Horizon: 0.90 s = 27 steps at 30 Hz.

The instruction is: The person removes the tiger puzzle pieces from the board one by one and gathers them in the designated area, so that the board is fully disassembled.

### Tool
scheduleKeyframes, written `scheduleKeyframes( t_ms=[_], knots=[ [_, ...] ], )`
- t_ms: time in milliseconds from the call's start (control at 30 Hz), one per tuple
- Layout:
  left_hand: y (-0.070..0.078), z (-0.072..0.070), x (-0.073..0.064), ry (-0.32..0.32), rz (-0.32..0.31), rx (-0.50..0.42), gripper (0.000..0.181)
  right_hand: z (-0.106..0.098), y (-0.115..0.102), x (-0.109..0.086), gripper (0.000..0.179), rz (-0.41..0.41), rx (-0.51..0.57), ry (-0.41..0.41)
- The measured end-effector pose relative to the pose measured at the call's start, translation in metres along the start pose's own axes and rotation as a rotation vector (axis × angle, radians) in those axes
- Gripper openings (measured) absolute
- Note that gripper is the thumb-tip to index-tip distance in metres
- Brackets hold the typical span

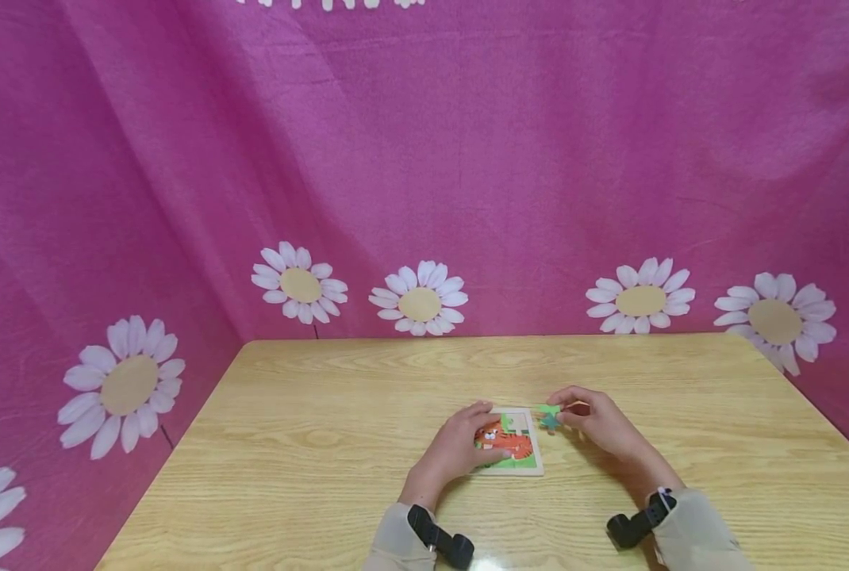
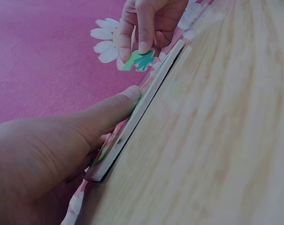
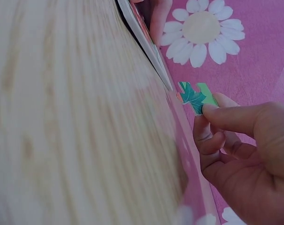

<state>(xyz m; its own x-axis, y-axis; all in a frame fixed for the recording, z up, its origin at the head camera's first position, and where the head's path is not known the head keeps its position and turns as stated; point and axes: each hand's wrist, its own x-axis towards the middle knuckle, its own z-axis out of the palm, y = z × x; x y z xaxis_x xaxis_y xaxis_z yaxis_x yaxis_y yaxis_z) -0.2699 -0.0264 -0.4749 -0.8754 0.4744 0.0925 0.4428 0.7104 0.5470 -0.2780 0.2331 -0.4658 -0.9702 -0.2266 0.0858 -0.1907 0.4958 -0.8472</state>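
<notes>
A small square jigsaw puzzle board point(image 1: 539, 464) with a pale wooden frame lies on the table. It shows an orange striped tiger on green, with bare wood at its upper right. My left hand point(image 1: 460, 440) rests over the board's left part, its straight thumb point(image 2: 118, 105) on the picture near the close edge and its fingers toward the far edge. Just right of the frame, my right hand point(image 1: 599, 420) pinches a green puzzle piece point(image 3: 193, 98) with a dark green leaf on it between thumb and fingers. The piece is held above the table, apart from the board.
The light wood-grain table point(image 1: 310, 452) stretches around both hands. A pink cloth point(image 1: 467, 159) with white daisies hangs behind it and along the left side. Black wrist cameras sit on both sleeves point(image 1: 699, 531).
</notes>
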Motion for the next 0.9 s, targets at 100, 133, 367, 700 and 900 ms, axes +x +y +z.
scheduleKeyframes(
  t_ms=[100,133,367,700,900],
  knots=[
    [0.0,0.0,0.0,-0.001,0.001,-0.004,0.061,-0.002,0.001,-0.001,0.021,-0.007,-0.01,0.003],
    [0.0,0.0,0.0,-0.002,0.002,-0.005,0.061,-0.003,0.002,-0.002,0.021,-0.008,-0.013,0.004],
    [0.0,0.0,0.0,-0.001,0.005,-0.003,0.061,-0.008,0.003,-0.004,0.02,0.016,-0.028,0.013],
    [0.0,0.0,-0.001,0.004,-0.001,-0.002,0.061,-0.014,0.005,-0.009,0.021,0.012,-0.028,0.004],
    [-0.001,0.001,-0.001,0.005,-0.003,-0.007,0.061,-0.015,0.01,-0.008,0.02,-0.008,-0.034,0.009]
  ],
)
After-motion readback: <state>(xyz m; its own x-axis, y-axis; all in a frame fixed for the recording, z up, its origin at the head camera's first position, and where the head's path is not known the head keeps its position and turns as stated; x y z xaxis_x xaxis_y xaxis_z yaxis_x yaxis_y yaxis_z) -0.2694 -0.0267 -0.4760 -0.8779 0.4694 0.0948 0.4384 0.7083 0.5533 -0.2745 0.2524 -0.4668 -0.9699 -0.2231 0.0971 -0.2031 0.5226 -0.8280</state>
